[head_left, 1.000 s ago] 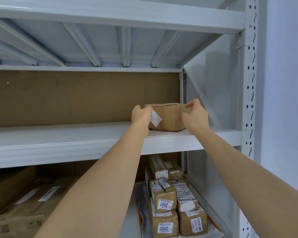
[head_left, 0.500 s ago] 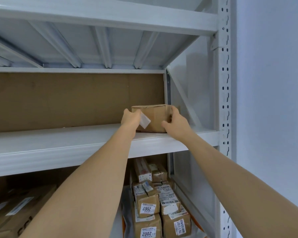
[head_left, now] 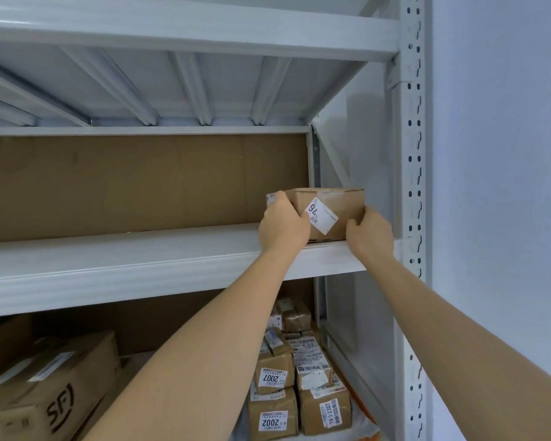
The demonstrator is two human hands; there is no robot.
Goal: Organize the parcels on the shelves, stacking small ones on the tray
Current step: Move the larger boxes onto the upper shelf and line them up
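Note:
A small brown cardboard parcel (head_left: 341,206) with a white label sits at the right end of the upper white shelf (head_left: 124,259), near its front edge. My left hand (head_left: 282,226) grips the parcel's left end, fingers curled round the corner. My right hand (head_left: 369,235) grips its right end. On the shelf below, several small labelled parcels (head_left: 299,386) are stacked at the right on an orange tray (head_left: 368,432) lined with white plastic.
A large brown box (head_left: 45,393) lies on the lower shelf at the left. The white perforated upright post (head_left: 411,186) stands just right of the parcel, with a pale wall beyond it. Brown board backs the upper shelf.
Both hands have drawn the parcel forward to the shelf's front edge, and its label now faces me. The view has shifted left and closer.

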